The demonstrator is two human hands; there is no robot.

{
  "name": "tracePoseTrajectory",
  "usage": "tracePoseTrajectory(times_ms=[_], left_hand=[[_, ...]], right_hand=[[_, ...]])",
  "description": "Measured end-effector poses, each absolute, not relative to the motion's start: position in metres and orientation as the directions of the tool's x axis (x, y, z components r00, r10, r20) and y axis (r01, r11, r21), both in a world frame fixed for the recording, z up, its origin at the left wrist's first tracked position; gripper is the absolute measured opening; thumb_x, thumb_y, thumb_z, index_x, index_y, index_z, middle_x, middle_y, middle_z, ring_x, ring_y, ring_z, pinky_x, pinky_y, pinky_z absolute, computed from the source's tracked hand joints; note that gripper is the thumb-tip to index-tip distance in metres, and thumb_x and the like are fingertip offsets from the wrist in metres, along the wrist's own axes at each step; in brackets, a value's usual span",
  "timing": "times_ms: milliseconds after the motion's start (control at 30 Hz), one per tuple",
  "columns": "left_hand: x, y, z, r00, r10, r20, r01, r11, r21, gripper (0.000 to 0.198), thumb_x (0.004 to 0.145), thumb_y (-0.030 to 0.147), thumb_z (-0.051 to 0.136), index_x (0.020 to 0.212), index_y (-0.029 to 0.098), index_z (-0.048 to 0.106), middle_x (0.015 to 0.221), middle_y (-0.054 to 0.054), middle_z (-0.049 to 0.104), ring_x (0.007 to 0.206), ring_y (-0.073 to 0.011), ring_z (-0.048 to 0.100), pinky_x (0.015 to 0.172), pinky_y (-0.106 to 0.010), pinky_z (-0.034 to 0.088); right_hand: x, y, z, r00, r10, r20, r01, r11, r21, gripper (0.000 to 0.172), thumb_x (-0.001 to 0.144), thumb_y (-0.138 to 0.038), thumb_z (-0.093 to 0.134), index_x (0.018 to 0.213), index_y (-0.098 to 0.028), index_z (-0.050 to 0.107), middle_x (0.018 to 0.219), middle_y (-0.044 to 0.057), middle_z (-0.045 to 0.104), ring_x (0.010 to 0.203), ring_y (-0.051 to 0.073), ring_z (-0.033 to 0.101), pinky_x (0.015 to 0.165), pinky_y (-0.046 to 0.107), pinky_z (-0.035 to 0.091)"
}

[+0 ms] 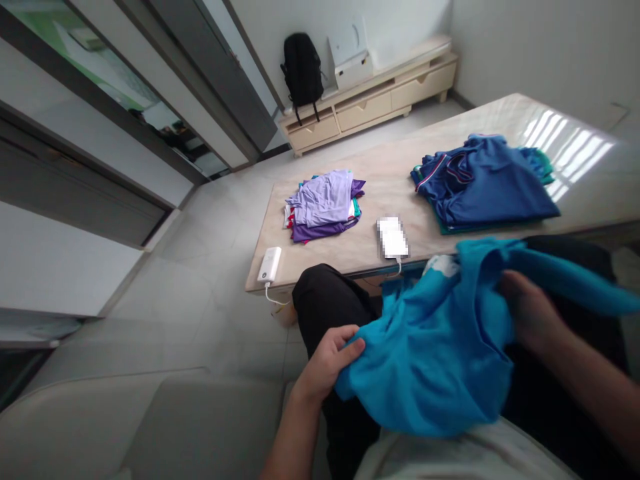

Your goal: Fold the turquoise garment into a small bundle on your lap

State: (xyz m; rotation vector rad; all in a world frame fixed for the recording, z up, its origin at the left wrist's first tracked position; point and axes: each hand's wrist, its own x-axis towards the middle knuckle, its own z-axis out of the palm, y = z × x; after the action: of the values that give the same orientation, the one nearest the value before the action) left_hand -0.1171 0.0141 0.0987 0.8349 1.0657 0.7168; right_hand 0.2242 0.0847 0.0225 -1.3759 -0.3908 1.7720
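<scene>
A bright turquoise shirt (440,340) lies across my lap, over black trousers (325,307). My left hand (327,363) pinches its lower left edge between thumb and fingers. My right hand (530,310) grips the cloth on the right side, fingers partly buried in a fold. A white patch of the shirt shows near the table edge.
A low beige table (385,190) stands in front of me, bearing a folded purple stack (325,203), a loose blue pile (485,180), a phone (393,237) and a white power bank (270,265) on a cable. A drawer bench (370,100) with a black backpack (303,70) lines the far wall.
</scene>
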Motion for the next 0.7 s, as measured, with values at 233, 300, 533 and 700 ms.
tracePoseTrajectory(times_ms=[233,300,533,700], left_hand=[[-0.134,0.012,0.12,0.288,0.823,-0.489,0.07,0.491,0.868,0.039,0.086,0.051,0.075,0.088,0.012,0.07,0.08,-0.005,0.067,0.07,-0.014,0.056,0.066,-0.023,0.046],[-0.144,0.016,0.126,0.231,0.854,-0.466,0.242,0.413,0.878,0.04,0.089,0.053,0.07,0.086,0.014,0.069,0.079,-0.003,0.066,0.071,-0.0147,0.057,0.065,-0.022,0.045],[-0.113,0.018,0.128,0.088,0.996,0.02,0.66,-0.073,0.748,0.041,0.098,0.053,0.057,0.121,0.021,0.071,0.127,-0.012,0.066,0.123,-0.0288,0.057,0.111,-0.041,0.041],[-0.06,0.005,0.133,0.439,0.895,-0.075,0.272,-0.053,0.961,0.06,0.097,0.065,0.049,0.137,0.023,0.065,0.131,-0.012,0.069,0.119,-0.0261,0.064,0.106,-0.037,0.047]], right_hand=[[0.126,0.009,0.008,-0.528,0.624,-0.576,-0.227,-0.757,-0.612,0.054,0.062,-0.052,0.091,0.101,-0.017,0.077,0.102,0.011,0.079,0.099,0.033,0.074,0.097,0.049,0.056],[0.13,0.021,0.027,-0.425,0.732,-0.533,-0.202,-0.651,-0.732,0.05,0.062,-0.053,0.091,0.094,-0.017,0.078,0.097,0.01,0.079,0.09,0.028,0.074,0.089,0.044,0.06],[0.151,0.032,0.092,-0.432,0.86,-0.272,-0.051,-0.325,-0.944,0.049,0.092,-0.064,0.06,0.096,-0.018,0.076,0.09,0.009,0.073,0.082,0.023,0.069,0.082,0.039,0.06],[0.135,-0.009,0.098,-0.577,0.801,-0.161,0.244,-0.019,-0.97,0.04,0.096,-0.055,0.054,0.102,-0.023,0.076,0.094,0.009,0.073,0.101,0.028,0.067,0.1,0.043,0.054]])
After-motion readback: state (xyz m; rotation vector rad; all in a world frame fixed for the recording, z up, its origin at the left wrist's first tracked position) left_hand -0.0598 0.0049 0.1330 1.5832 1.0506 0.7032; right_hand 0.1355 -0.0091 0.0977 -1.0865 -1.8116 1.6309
